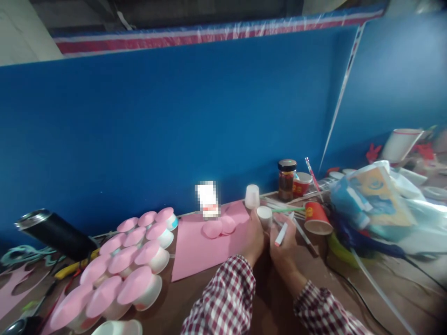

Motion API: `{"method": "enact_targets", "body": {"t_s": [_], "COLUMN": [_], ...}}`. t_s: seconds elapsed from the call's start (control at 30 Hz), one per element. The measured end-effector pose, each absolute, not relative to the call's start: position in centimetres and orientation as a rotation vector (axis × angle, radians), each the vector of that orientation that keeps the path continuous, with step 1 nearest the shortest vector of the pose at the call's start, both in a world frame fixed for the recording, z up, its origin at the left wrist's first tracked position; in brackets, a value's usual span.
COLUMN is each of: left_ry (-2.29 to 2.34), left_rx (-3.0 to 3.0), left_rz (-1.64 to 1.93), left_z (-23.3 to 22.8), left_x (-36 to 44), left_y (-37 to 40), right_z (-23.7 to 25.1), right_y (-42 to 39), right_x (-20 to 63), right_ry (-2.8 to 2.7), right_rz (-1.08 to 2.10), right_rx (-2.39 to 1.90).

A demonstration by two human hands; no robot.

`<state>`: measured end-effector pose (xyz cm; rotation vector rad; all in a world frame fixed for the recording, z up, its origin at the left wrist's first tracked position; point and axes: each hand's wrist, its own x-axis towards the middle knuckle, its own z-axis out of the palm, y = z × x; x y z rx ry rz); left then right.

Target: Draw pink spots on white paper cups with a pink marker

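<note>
- The left hand [254,239] pinches a small white cup [264,216] at its far side, holding it just above the brown surface [349,284].
- The right hand [284,244] sits touching the left, its fingers closed around a white marker [282,232] whose tip points toward the cup.
- Just left of the hands lies a pink paper sheet [195,251] with pink paper circles [218,227] on it.
- Another white cup [252,196] stands upside down just beyond.
- A red paper cup [316,218] lies tipped to the right, near a dark-lidded jar [287,179].
- Rows of pink-topped white cups [122,274] fill the near left.
</note>
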<state>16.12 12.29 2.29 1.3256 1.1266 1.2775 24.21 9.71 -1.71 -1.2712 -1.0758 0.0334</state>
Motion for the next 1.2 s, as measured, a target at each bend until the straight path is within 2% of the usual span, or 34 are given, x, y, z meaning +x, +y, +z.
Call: {"method": "enact_targets", "body": {"t_s": [0.27, 0.73, 1.2], "left_ry": [1.142, 1.269, 1.253], "left_rx": [1.567, 1.169, 1.194], "left_rz": [1.300, 1.413, 1.452], "left_z": [0.7, 4.2, 3.1], "left_x": [15.9, 12.8, 10.0], "left_y": [12.7, 11.9, 9.0], "right_z": [-1.5, -1.7, -2.1], "right_y": [9.8, 9.6, 9.1], "right_x": [23.8, 23.1, 22.7], "right_ry": [-1.162, -1.383, -1.694], "right_rz": [0.076, 0.242, 0.170], "right_rx": [-1.259, -1.223, -1.073]}}
